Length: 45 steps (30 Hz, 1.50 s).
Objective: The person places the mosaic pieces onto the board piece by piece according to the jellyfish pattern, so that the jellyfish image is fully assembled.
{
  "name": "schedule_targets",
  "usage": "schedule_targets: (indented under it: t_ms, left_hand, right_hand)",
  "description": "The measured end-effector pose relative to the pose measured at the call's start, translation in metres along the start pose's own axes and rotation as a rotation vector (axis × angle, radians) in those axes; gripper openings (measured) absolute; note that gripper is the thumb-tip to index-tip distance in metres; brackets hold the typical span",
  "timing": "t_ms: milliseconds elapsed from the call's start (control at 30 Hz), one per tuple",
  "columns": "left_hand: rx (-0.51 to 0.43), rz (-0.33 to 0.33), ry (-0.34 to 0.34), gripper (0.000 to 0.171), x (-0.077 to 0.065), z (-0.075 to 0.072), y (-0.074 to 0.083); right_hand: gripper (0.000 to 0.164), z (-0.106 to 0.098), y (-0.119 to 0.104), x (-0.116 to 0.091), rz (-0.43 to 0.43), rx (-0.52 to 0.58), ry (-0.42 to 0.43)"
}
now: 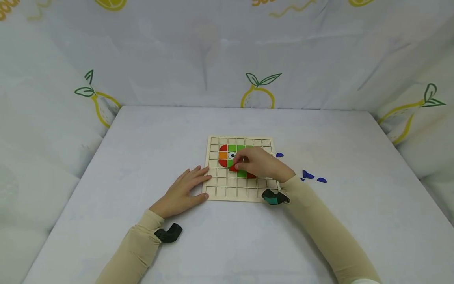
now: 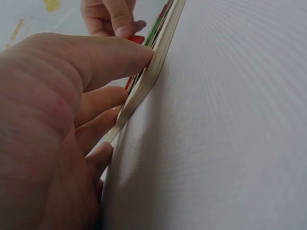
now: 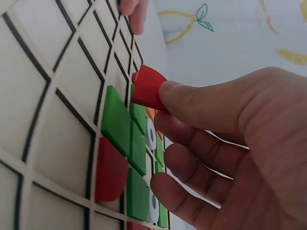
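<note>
My right hand pinches a red quarter-round tile between thumb and fingers, just above a wooden grid board. Green square tiles, red rounded tiles, an orange square tile and a round eye tile sit in the board's cells. Part of this pattern is hidden under the right hand in the head view. With fingers spread, my left hand rests at the board's left side, its fingertips and thumb touching the edge, as the left wrist view also shows.
To the right of the board lie several blue pieces, among them a half-round one, a pair lying together and one close to the board's edge. A white cloth covers the table, and a lemon-print curtain hangs behind it.
</note>
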<state>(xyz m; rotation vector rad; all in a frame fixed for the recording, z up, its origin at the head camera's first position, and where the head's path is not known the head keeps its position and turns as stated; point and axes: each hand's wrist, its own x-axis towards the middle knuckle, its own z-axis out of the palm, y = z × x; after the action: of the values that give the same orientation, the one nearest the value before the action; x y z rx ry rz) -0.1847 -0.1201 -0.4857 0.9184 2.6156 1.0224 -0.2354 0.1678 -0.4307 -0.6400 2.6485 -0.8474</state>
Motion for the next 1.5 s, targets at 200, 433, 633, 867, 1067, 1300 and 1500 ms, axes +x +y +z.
schedule_targets:
  t_ms: [200,433,633,867,1067,1300,1500]
  left_hand:
    - [0.002,-0.001,0.0,0.058,0.001,-0.001,0.002]
    - [0.006,-0.01,-0.002,0.058,0.0,-0.002,0.002]
    - [0.001,-0.011,-0.001,0.057,-0.001,-0.002,0.002]
    - [-0.008,-0.004,-0.001,0.057,0.0,-0.002,0.002]
    - [-0.012,-0.002,0.0,0.057,0.0,-0.002,0.001]
    - [-0.01,-0.016,-0.005,0.057,-0.001,-0.002,0.002]
    - [-0.013,-0.012,-0.006,0.057,0.0,-0.002,0.003]
  right_hand:
    - [0.008,0.008,0.001,0.003,-0.083,-0.058,0.018]
    - [0.008,0.012,-0.002,0.005,-0.064,-0.057,0.008]
    - [0.007,0.014,-0.004,0.004,-0.014,-0.089,0.001]
    - [0.007,0.017,-0.004,0.004,-0.003,-0.128,0.009]
    - [0.005,0.021,-0.004,0.006,-0.012,-0.152,0.028]
    - [0.006,0.022,-0.006,0.004,-0.013,-0.192,0.024]
    - [0.01,0.02,-0.012,0.001,-0.007,-0.22,0.012]
